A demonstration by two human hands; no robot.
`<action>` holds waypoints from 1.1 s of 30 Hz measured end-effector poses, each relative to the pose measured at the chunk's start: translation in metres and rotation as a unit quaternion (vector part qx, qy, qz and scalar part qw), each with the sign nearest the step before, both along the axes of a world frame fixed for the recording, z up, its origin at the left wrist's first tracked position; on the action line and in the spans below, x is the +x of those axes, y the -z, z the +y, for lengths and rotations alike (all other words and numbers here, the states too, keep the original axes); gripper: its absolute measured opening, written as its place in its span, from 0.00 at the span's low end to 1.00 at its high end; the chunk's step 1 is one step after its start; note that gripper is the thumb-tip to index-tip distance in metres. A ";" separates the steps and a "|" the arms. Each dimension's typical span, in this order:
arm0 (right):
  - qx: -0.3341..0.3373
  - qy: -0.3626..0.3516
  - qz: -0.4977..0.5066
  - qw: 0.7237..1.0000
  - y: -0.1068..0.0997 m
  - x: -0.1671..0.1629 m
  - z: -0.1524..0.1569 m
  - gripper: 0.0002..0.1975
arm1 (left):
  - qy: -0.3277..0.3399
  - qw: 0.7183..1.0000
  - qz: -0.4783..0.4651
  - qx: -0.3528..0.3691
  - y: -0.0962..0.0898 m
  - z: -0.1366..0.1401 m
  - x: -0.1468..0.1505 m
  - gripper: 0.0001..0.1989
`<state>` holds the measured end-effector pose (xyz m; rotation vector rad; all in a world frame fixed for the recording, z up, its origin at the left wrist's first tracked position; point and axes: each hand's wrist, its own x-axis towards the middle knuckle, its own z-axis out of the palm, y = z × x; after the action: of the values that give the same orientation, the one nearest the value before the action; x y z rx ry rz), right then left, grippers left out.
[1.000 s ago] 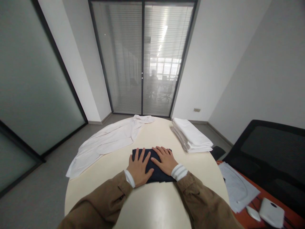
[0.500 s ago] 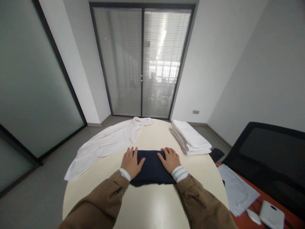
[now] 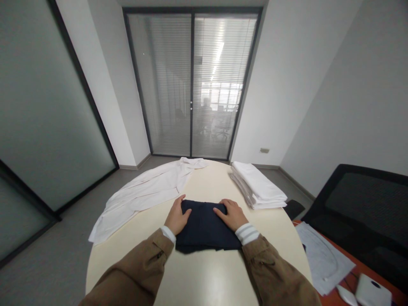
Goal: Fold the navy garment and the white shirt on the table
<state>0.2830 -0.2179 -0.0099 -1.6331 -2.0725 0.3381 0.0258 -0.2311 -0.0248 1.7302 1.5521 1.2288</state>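
The left hand (image 3: 176, 218) and the right hand (image 3: 233, 213) lay with fingers curled over the two far corners of a folded dark navy cloth (image 3: 205, 228), gripping its edges, on the round cream table (image 3: 204, 276). Beyond the left fingers sprawled an unfolded white garment (image 3: 143, 191); beyond the right fingers sat a neat stack of folded white cloths (image 3: 258, 185).
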 end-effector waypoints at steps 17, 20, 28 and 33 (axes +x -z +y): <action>-0.281 -0.120 0.525 0.795 -0.005 0.021 -0.004 0.33 | 0.050 0.923 -0.378 -0.048 -0.030 -0.001 -0.001 0.37; -0.247 -0.100 0.525 0.808 -0.003 0.019 -0.005 0.32 | 0.088 0.916 -0.383 -0.081 -0.028 -0.002 -0.001 0.37; -0.181 -0.083 0.503 0.841 -0.027 0.043 0.001 0.30 | 0.174 0.921 -0.334 -0.103 -0.014 -0.003 0.008 0.34; -0.145 -0.038 0.530 0.835 -0.064 0.068 0.005 0.26 | 0.169 0.911 -0.331 -0.180 -0.013 -0.004 0.010 0.37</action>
<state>0.3512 -0.2130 0.0542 -1.0549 -1.2287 1.2956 0.0354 -0.2349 -0.0117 1.1103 0.9458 1.1012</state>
